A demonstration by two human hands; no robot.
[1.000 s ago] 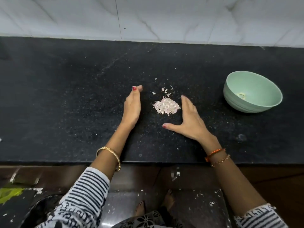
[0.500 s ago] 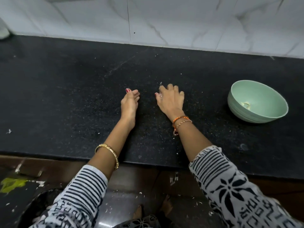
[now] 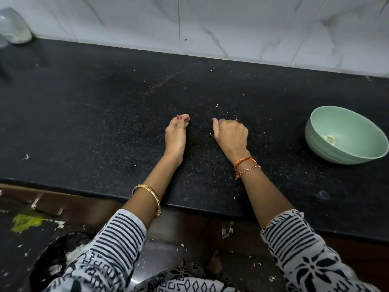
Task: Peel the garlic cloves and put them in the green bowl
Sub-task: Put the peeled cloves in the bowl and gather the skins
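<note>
Her right hand (image 3: 230,134) curls into a fist on the counter (image 3: 105,114), likely gathering peels; whether it holds any, I can't tell. Left hand (image 3: 175,137) rests edgewise, fingers relaxed, as a barrier. Bowl (image 3: 315,144) waits aside.

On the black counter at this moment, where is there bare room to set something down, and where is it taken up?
Free: the wide stretch of counter left of the left hand, up to the tiled wall; the strip between the right hand and the green bowl; the band behind both hands. Crowded: the narrow gap between the hands, and the far-left corner with a clear container.
</note>
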